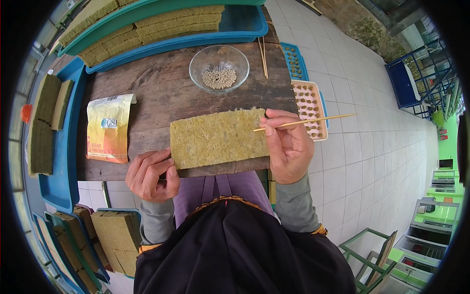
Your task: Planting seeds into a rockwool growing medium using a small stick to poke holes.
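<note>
A rockwool slab (pixel 218 141) with small holes, some holding pale seeds, lies at the front edge of the wooden table. My right hand (pixel 290 147) holds a thin bamboo skewer (pixel 323 119) between thumb and fingers, its left tip over the slab's right part; the fingers also touch the slab's right end. At the slab's lower left corner, my left hand (pixel 154 176) grips the edge with curled fingers. Behind the slab stands a glass bowl (pixel 220 86) with round pale seeds (pixel 220 78). A yellow and orange seed packet (pixel 108 128) lies to the left.
Blue trays (pixel 176 41) with rockwool slabs stand along the table's back, another blue tray (pixel 60 187) at its left. More bamboo sticks (pixel 263 58) lie at the back right. Beyond the right edge are trays of small plugs (pixel 324 126). Stacked rockwool (pixel 114 235) stands low at left.
</note>
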